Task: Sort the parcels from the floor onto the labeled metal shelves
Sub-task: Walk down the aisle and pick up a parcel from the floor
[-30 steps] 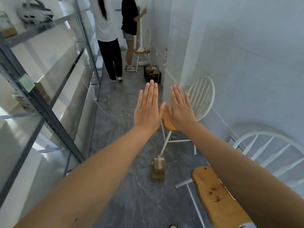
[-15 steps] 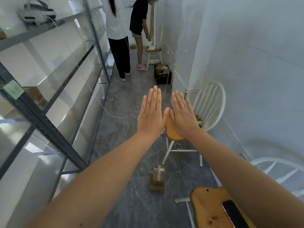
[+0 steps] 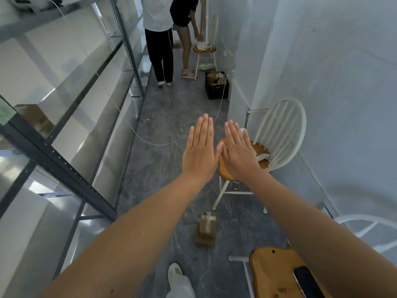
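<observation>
Both arms out front, left hand [image 3: 199, 153] and right hand [image 3: 238, 157] flat, backs to camera, fingers straight and pressed together, thumb tips touching, holding nothing. Task thing: small brown cardboard parcel with white tape cross [image 3: 205, 230], on the grey stone-look floor [image 3: 163, 168] just ahead of the wearer's white shoe [image 3: 175, 271], under the arms. It may sit on a flatter brown box, cannot tell. Likely light and stiff, tape a bit slick, best taken by the two long sides, needs a bend down. Wooden seat of a near chair [image 3: 270, 274] with black phone [image 3: 307, 282] crowds the right. Grey metal shelves [image 3: 64, 175] with green label [image 3: 5, 111] run along the left. White spindle-back chair [image 3: 281, 125] further right, thin white cable [image 3: 154, 144] loose across the floor, trip risk. Black plastic crate [image 3: 216, 89] beyond, person in white top [image 3: 158, 16] and person in black top [image 3: 182, 9] fill the far aisle
</observation>
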A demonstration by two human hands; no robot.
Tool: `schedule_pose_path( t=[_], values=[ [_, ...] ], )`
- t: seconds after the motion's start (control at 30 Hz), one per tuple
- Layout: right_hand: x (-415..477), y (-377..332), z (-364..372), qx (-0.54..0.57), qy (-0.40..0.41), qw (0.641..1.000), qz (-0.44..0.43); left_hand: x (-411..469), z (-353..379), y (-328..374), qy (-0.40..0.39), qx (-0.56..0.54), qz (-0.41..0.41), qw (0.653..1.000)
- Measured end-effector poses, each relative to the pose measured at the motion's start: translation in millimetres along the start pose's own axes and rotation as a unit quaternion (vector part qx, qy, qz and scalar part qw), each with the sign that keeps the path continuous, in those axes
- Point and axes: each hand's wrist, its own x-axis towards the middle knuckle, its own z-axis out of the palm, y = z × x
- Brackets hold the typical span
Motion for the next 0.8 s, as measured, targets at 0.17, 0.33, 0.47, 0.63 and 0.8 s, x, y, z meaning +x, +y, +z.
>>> schedule_pose_path(
  t=[0.17,0.33,0.47,0.63,0.8],
  values=[
    [27,0,11,0.003,-0.014,1.0,0.013,28,22,-19,-0.005,-0.012,0.006,1.0],
    [64,-3,35,-0.015,-0.035,0.999,0.021,55,48,-40,-0.017,-0.051,-0.005,0.999],
    [94,-8,65,-0.008,-0.062,0.997,0.041,76,76,-62,-0.023,-0.079,-0.018,0.996],
    [125,-14,101,-0.004,-0.085,0.994,0.074,98,111,-97,-0.062,-0.089,-0.015,0.994],
    [138,-19,150,0.005,-0.128,0.988,0.091,98,158,-118,-0.103,-0.115,-0.03,0.988]
  ],
)
